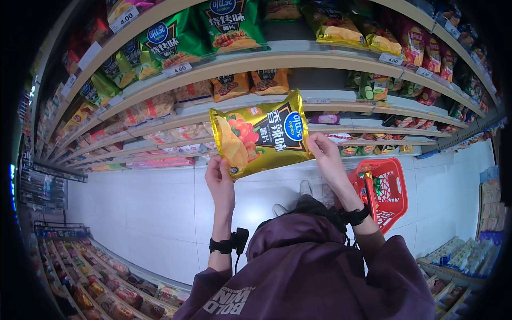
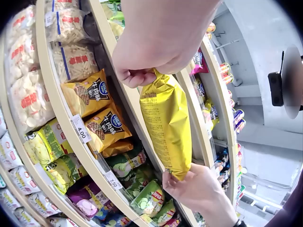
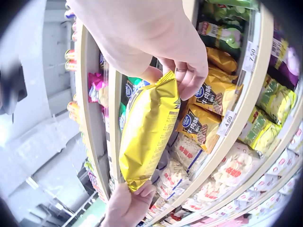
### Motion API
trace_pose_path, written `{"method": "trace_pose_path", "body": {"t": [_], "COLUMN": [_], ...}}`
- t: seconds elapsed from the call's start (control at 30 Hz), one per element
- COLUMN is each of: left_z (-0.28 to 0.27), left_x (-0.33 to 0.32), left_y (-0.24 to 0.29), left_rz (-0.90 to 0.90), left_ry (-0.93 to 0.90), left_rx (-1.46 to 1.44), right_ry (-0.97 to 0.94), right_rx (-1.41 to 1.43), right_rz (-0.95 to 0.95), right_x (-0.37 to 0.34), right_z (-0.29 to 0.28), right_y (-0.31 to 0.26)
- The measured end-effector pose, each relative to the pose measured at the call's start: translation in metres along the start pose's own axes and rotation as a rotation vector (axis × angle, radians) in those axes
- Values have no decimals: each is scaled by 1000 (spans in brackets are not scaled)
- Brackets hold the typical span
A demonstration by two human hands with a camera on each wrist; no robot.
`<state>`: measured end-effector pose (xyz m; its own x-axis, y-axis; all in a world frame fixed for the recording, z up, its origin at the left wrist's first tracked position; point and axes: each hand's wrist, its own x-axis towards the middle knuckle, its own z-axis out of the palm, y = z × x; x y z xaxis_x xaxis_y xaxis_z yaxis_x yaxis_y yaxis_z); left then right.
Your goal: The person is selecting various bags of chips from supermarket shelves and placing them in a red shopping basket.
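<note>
A gold bag of chips (image 1: 261,136) is held up between both hands in front of the shelves, its printed front facing the head camera. The left hand (image 1: 220,181) pinches its lower left corner; the right hand (image 1: 326,157) pinches its right end. In the left wrist view the bag's yellow back (image 2: 165,123) shows, with the left hand (image 2: 156,42) at one end and the right hand (image 2: 201,189) at the other. The right wrist view has the bag (image 3: 149,132) between the right hand (image 3: 147,42) and the left hand (image 3: 127,205).
Shelves (image 1: 320,61) of snack bags run across the front, with green bags (image 1: 170,42) on an upper level and orange bags (image 1: 232,86) lower. A red basket (image 1: 402,194) holding some packages is at the person's right. More snack racks (image 1: 106,277) stand behind on both sides.
</note>
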<state>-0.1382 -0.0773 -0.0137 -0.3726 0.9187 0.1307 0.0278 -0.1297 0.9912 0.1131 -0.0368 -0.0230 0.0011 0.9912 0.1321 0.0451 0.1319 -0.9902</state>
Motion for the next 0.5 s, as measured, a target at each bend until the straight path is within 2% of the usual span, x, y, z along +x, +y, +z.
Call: {"method": "trace_pose_path", "body": {"t": [0.07,0.17,0.27,0.37,0.5], "left_z": [1,-3,-4,-1,-3], "left_x": [-1,-1,-2,-3,-5], "left_y": [0,1,3,7,5], "left_rz": [-16,47,119,152,173], "left_ry": [-11,-28,-18,38,15], "left_rx": [-16,58,204,234,174], "right_ry": [15,79,117,95,-36], "right_rx": [-102,-380,-336,-204,5], "right_rz": [44,-32,-23,-131,-51], "right_x": [-3,-7,-3,3,8], "right_z": [-3,-5,-4,-4,-8], "right_y": [5,-18,-22,3,-2]}}
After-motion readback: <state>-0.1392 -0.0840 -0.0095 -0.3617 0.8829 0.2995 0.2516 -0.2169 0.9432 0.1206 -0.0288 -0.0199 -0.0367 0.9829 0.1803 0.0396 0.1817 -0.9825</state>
